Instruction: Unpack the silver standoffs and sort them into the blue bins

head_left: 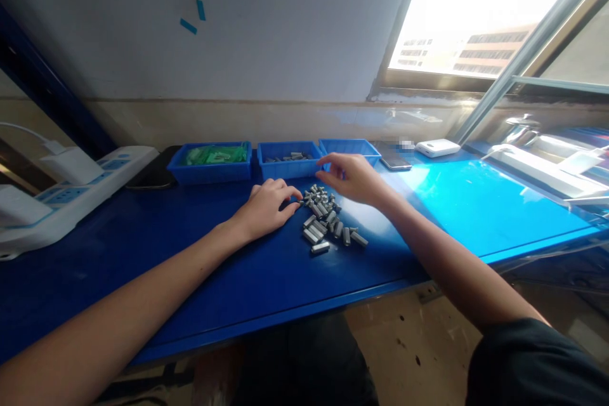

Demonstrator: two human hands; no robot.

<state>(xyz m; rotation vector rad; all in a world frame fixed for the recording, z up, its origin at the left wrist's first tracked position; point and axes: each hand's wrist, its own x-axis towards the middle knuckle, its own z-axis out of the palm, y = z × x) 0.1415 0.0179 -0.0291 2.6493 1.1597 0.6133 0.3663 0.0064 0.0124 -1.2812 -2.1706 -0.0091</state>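
A loose pile of grey metal hex standoffs (313, 233) and small screws (314, 190) lies on the blue table. At the pile's left edge, my left hand (269, 206) rests on the tabletop, thumb and index finger closed around what looks like a small screw. My right hand (354, 179) hovers over the far right side of the pile, near the front of the blue bins. Its fingers are curved, with a gap between thumb and index finger and nothing visible between them. The middle blue bin (285, 169) holds several metal pieces.
Behind the pile stand a left blue bin (209, 172) with green bags and a right blue bin (364, 147), partly hidden by my hand. A phone (396, 158) and white box (438, 148) lie right. A power strip (118, 168) sits left; the table's front edge (285, 317) is near me.
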